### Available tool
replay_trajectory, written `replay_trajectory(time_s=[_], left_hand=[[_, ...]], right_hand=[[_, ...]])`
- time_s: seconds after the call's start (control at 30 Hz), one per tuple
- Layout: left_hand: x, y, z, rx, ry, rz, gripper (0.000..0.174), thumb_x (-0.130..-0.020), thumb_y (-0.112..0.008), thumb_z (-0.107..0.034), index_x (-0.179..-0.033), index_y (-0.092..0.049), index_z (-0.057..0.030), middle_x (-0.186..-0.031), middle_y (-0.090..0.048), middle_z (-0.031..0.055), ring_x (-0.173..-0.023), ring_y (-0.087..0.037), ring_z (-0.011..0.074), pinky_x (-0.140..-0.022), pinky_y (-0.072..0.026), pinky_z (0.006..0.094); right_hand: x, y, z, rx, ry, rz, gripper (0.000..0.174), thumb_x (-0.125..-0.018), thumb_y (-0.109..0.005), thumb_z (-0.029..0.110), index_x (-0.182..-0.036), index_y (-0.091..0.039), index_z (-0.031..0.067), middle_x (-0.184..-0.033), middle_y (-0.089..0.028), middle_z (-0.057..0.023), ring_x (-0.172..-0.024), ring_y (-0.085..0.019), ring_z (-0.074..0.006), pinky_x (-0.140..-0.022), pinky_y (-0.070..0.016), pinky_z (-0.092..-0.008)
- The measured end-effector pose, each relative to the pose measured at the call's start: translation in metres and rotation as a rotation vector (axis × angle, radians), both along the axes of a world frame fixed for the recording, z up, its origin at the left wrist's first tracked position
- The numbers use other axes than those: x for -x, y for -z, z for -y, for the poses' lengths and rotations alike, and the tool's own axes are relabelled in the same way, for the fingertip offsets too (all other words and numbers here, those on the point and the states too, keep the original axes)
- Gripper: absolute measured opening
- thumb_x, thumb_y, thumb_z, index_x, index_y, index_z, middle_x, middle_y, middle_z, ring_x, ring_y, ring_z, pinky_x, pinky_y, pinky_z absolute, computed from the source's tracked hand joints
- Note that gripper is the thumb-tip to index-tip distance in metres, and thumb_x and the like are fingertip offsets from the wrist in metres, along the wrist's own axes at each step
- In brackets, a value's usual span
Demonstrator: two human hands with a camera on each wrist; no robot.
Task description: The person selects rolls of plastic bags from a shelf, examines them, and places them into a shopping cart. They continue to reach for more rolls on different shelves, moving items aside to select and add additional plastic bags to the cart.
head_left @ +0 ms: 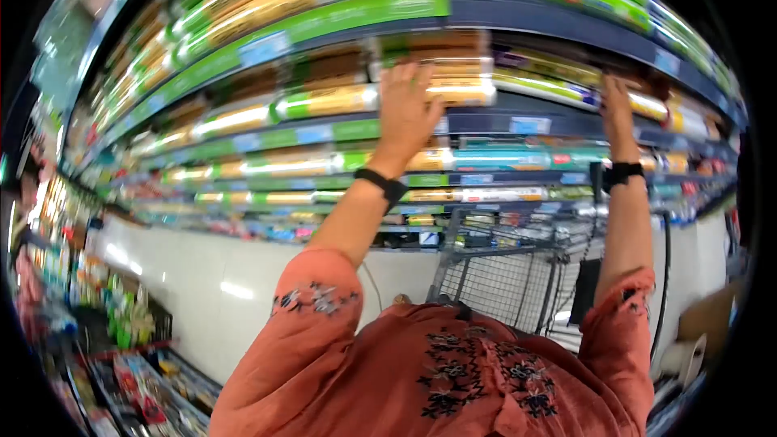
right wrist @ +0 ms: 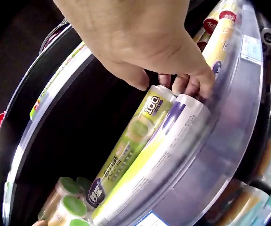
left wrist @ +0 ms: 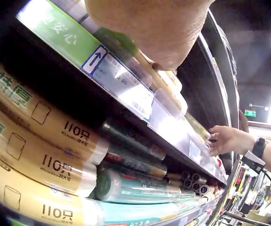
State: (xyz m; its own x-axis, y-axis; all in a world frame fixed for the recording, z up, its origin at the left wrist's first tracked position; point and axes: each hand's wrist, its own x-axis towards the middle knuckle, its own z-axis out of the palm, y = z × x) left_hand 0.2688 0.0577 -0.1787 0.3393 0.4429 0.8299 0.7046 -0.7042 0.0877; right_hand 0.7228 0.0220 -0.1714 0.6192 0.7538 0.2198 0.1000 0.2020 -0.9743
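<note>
In the head view my left hand (head_left: 407, 112) rests with straight, spread fingers on stacked yellow bag rolls (head_left: 465, 91) on a shelf. Farther right, my right hand (head_left: 617, 117) is at the end of green-and-purple bag rolls (head_left: 550, 91). The right wrist view shows two of these: a green roll marked 100 (right wrist: 135, 141) and a paler roll (right wrist: 159, 155) beside it near the shelf lip. The right fingertips (right wrist: 180, 84) touch their near ends, lightly bent. Green-capped rolls (right wrist: 74, 207) lie at the far ends, with a left fingertip at the frame's edge.
A lower shelf holds yellow rolls marked 110 (left wrist: 55, 155) and teal rolls (left wrist: 140, 186). A clear plastic lip (right wrist: 211, 155) runs along the shelf front. A shopping cart (head_left: 502, 283) stands between me and the shelves, and a stocked display bin (head_left: 137, 380) is at the left.
</note>
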Motion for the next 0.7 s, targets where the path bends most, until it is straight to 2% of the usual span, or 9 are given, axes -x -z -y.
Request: replay_trajectory(time_s=[0.1, 0.17, 0.2, 0.27, 0.53, 0.67, 0.7], left_hand=[[0.0, 0.007, -0.008, -0.087, 0.014, -0.006, 0.057, -0.086, -0.069, -0.027, -0.137, -0.051, -0.0084, -0.134, -0.051, 0.0217, -0.129, -0.044, 0.0403, -0.115, -0.0266, 0.0584], [-0.001, 0.007, -0.007, -0.114, -0.025, -0.033, 0.056, -0.088, -0.067, -0.026, -0.138, -0.051, -0.0084, -0.136, -0.049, 0.0219, -0.131, -0.043, 0.04, -0.115, -0.0262, 0.0579], [-0.002, 0.007, -0.007, -0.131, -0.044, -0.046, 0.056, -0.089, -0.066, -0.026, -0.139, -0.05, -0.0083, -0.138, -0.049, 0.0216, -0.132, -0.042, 0.0397, -0.116, -0.0255, 0.0574], [-0.004, 0.008, -0.007, -0.14, -0.056, -0.059, 0.055, -0.091, -0.065, -0.026, -0.14, -0.049, -0.008, -0.141, -0.047, 0.021, -0.134, -0.04, 0.0389, -0.117, -0.0243, 0.0568], [-0.004, 0.003, 0.0, -0.098, -0.058, -0.079, 0.051, -0.094, -0.061, -0.026, -0.141, -0.049, -0.0083, -0.146, -0.044, 0.0187, -0.139, -0.036, 0.0375, -0.119, -0.0218, 0.0569], [-0.003, 0.005, -0.002, -0.077, -0.073, -0.091, 0.052, -0.093, -0.062, -0.024, -0.142, -0.049, -0.0077, -0.147, -0.043, 0.0189, -0.14, -0.036, 0.0376, -0.119, -0.0221, 0.0563], [-0.003, 0.005, -0.001, -0.086, -0.077, -0.093, 0.052, -0.093, -0.062, -0.023, -0.142, -0.049, -0.0076, -0.147, -0.044, 0.0192, -0.139, -0.037, 0.0379, -0.119, -0.0225, 0.0555]], right_hand=[[0.001, 0.005, 0.004, -0.08, 0.031, 0.041, 0.026, -0.097, -0.059, 0.041, -0.111, -0.058, 0.0196, -0.078, -0.045, 0.0052, -0.067, -0.042, -0.0079, -0.056, -0.036, -0.0244], [0.019, -0.018, 0.023, 0.054, 0.077, 0.075, 0.027, -0.095, -0.061, 0.04, -0.108, -0.061, 0.0155, -0.084, -0.053, 0.002, -0.074, -0.048, -0.0092, -0.058, -0.0393, -0.0259], [0.026, -0.02, 0.029, -0.023, 0.071, 0.068, 0.029, -0.094, -0.062, 0.039, -0.107, -0.063, 0.0125, -0.089, -0.058, -0.0002, -0.078, -0.051, -0.0104, -0.06, -0.0407, -0.0262], [0.026, -0.019, 0.033, -0.016, 0.068, 0.068, 0.031, -0.092, -0.067, 0.035, -0.107, -0.063, 0.0085, -0.089, -0.059, -0.0004, -0.079, -0.054, -0.011, -0.065, -0.0438, -0.0267], [0.035, -0.027, 0.028, -0.018, 0.049, 0.083, 0.033, -0.089, -0.072, 0.036, -0.099, -0.059, 0.0075, -0.091, -0.06, -0.0029, -0.081, -0.052, -0.0102, -0.067, -0.0438, -0.0276], [0.034, -0.027, 0.028, -0.04, 0.02, 0.07, 0.038, -0.088, -0.072, 0.037, -0.1, -0.056, 0.0052, -0.094, -0.059, -0.0054, -0.085, -0.051, -0.0114, -0.073, -0.0422, -0.0271], [0.037, -0.025, 0.029, -0.044, 0.066, 0.083, 0.04, -0.088, -0.071, 0.037, -0.103, -0.056, 0.004, -0.096, -0.06, -0.0064, -0.086, -0.051, -0.0125, -0.075, -0.0431, -0.0281]])
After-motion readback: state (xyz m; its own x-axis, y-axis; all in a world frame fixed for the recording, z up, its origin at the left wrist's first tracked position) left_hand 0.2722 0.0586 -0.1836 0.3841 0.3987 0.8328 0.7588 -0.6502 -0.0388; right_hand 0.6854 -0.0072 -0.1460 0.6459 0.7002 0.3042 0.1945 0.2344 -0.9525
